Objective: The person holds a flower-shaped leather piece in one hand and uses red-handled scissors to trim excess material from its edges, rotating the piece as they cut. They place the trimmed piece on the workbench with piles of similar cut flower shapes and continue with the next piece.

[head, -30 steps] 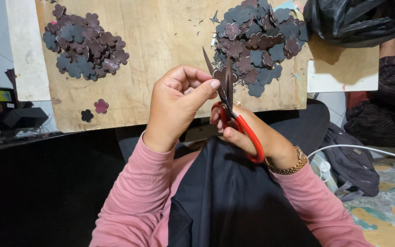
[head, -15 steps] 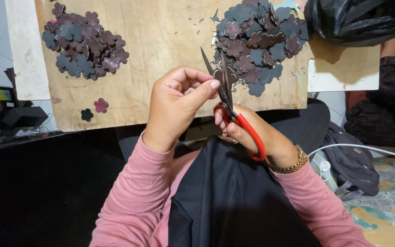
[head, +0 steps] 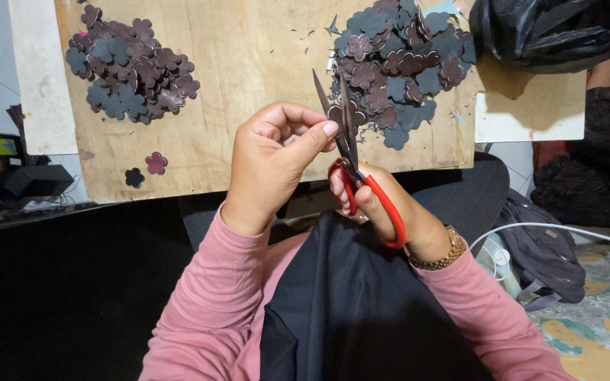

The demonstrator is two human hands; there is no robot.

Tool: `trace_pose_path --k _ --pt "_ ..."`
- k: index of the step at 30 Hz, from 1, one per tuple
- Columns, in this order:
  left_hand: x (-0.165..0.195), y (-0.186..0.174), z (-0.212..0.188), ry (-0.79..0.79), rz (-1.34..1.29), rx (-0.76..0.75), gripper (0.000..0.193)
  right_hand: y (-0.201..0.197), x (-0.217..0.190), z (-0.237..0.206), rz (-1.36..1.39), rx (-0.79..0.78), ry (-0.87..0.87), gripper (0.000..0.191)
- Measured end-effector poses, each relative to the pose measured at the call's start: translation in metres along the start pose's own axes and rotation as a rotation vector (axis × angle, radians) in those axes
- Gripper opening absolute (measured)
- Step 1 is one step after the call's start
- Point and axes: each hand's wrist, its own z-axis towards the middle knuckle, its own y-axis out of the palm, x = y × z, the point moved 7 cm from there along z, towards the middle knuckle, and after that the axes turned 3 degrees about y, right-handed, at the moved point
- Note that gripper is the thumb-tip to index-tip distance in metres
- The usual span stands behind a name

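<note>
My right hand grips red-handled scissors, blades parted and pointing up over the wooden board. My left hand pinches a small dark flower-shaped cutout between thumb and fingers, held against the blades. Both hands hover just in front of the board's near edge. Most of the cutout is hidden by my fingers and the blades.
A pile of dark flower cutouts lies at the board's right, another pile at its left, with two loose flowers near the front edge. A black plastic bag sits top right. A dark cloth covers my lap.
The scissors have tilted slightly and my right hand has shifted a little lower. My left hand keeps its pinch on the cutout.
</note>
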Motion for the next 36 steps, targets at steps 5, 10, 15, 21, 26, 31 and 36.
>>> trace_pose_path --k 5,10,15,21,26,31,36 --pt "-0.002 -0.001 0.000 0.001 -0.001 0.000 0.012 0.003 0.001 0.003 -0.020 0.010 -0.011 0.078" --pt "-0.006 0.003 -0.001 -0.009 0.004 -0.028 0.012 0.004 -0.006 0.003 -0.035 0.007 -0.072 0.075" --pt "-0.010 0.002 0.000 -0.023 0.029 -0.039 0.015 0.001 -0.003 0.001 -0.020 0.024 -0.030 0.076" --pt "-0.012 0.001 0.002 -0.029 -0.030 -0.061 0.012 0.002 -0.010 0.004 -0.089 -0.020 -0.090 0.079" --pt "-0.013 0.003 0.001 -0.037 -0.082 -0.050 0.012 0.004 -0.017 0.003 -0.128 -0.061 -0.163 0.074" --pt "-0.014 0.005 0.000 -0.055 -0.079 -0.038 0.012 0.002 -0.017 0.004 -0.247 -0.018 -0.189 0.074" --pt "-0.016 0.009 0.000 -0.057 -0.104 -0.045 0.011 0.000 -0.019 0.003 -0.344 0.026 -0.213 0.075"
